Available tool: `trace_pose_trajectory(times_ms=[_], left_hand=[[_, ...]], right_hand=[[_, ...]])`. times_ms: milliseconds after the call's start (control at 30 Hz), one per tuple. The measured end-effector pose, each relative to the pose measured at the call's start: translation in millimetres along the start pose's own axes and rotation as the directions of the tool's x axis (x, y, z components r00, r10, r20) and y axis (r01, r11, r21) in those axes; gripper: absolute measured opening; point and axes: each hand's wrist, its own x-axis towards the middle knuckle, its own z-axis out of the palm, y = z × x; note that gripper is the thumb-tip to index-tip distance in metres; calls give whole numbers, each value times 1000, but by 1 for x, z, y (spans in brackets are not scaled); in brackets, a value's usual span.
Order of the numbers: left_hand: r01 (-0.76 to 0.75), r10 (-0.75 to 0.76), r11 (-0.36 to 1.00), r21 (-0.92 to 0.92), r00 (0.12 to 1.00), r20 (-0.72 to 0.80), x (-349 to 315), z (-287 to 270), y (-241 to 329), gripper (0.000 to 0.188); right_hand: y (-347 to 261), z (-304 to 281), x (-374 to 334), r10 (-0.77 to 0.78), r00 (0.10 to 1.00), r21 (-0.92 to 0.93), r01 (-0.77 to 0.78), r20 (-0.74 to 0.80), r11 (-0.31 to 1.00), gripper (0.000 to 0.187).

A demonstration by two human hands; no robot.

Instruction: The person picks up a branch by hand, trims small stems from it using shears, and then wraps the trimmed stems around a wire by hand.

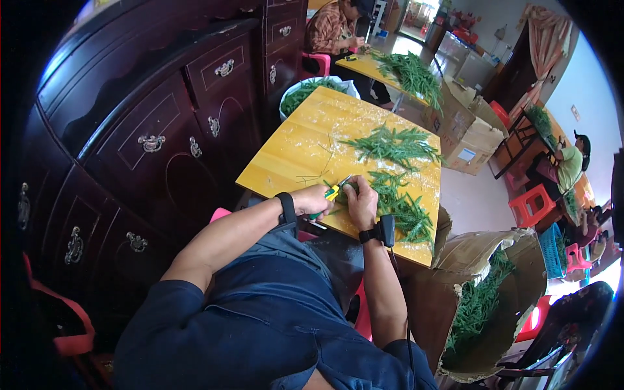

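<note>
My left hand (309, 200) is wrapped round yellow-and-green handled pliers (332, 193), whose metal jaws point toward my right hand (363, 203). The right fingers are closed in a pinch right at the jaws, on a green plastic-looking sprig (351, 186) that they partly hide. Both hands are over the near edge of a yellow wooden table (286, 153). Beside my right hand lies a pile of green sprigs (411, 214). Farther back on the tabletop is a second sprig pile (395, 145). Thin dark stems and pale scraps are scattered over the wood.
Dark wooden cabinets (162, 136) line the left side. A cardboard box (448, 292) of greenery stands at my right, another box (465, 133) beyond the table. Behind it are a white sack (351, 89) of sprigs and a person (328, 29) at another table. More people sit far right.
</note>
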Motion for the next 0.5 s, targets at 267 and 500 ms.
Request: trace_pose_trajectory(times_ms=[267, 500], left_hand=[[14, -15, 999, 42, 1000, 19, 7, -4, 2, 9], [32, -33, 998, 62, 999, 14, 5, -5, 6, 10]], right_hand=[[3, 1, 2, 17, 1000, 9, -17, -3, 1000, 15], [3, 0, 3, 33, 999, -1, -33, 27, 999, 14]])
